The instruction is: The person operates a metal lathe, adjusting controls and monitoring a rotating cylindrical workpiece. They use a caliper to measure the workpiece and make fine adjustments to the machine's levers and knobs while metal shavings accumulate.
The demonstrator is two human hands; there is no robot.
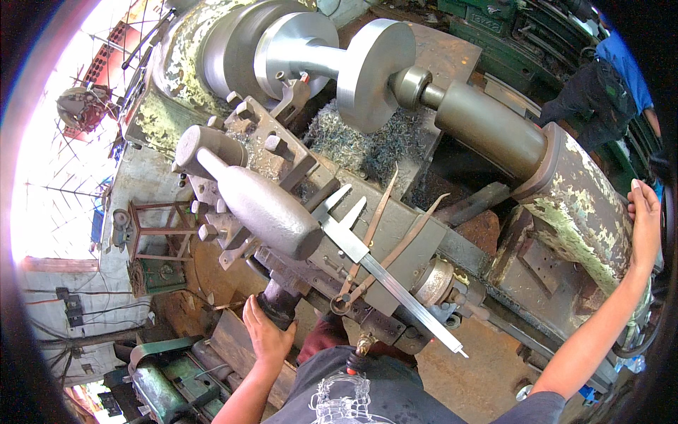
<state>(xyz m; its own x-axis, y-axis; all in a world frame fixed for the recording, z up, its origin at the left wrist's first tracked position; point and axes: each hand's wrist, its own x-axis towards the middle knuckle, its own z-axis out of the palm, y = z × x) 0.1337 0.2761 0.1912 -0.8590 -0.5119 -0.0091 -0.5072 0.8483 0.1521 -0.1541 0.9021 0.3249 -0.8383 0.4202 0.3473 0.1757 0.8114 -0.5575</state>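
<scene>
On the lathe, my left hand [268, 339] lies with stretched fingers and parted thumb against a dark cylindrical knob [279, 302] below the carriage. Far to the right, my right hand [644, 215] is beside the end of the tailstock [575, 191], its fingers bent together; whatever they hold is hidden. A vernier caliper [374, 265] lies across the carriage, beside rusty curved-leg calipers [381, 247]. Left of them rests a grey mallet-like tool [261, 205] with a thick rounded body. Behind, a shiny stepped metal workpiece [374, 74] sits between the chuck [233, 49] and the tailstock centre [413, 86].
Curled metal shavings [360, 145] are heaped under the workpiece. Bolts stick up from the tool post [275, 145]. A person in blue and dark clothes [600, 92] stands at the far right, near green machinery [508, 35]. A green machine [176, 381] stands lower left.
</scene>
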